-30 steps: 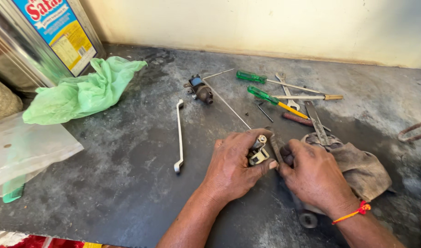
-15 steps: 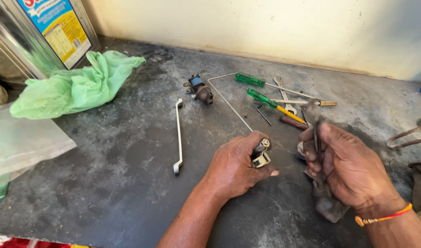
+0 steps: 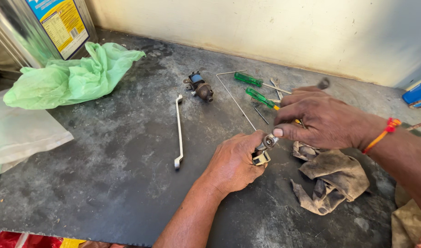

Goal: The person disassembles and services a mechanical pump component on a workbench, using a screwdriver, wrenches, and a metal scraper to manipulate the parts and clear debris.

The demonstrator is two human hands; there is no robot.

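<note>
1. A small metal part with a spring and a bright round end is gripped in the left hand, whose fingers are curled tightly round it, just right of the middle of the dark worktop.
2. The right hand is held just above and to the right of the part, its fingers bent and drawn together, the thumb tip touching the part's bright end. A dark tool tip is seen above the knuckles; whether it is held by that hand cannot be told.
3. One orange thread band is worn on the right wrist.
4. Two green-handled screwdrivers are laid side by side toward the far edge, just beyond the right hand.
5. One thin wire rod with a bent end is laid just left of the screwdrivers.
6. One small brown and blue part is seen near the far edge, left of the rod.
7. One long slim spanner is laid near the middle, well left of the left hand.
8. One dirty rag is crumpled toward the right edge, below the right hand.
9. One green plastic bag is bunched in the far left corner, beside one metal tin with a blue and yellow label.
10. One clear plastic bag is spread at the left edge.
</note>
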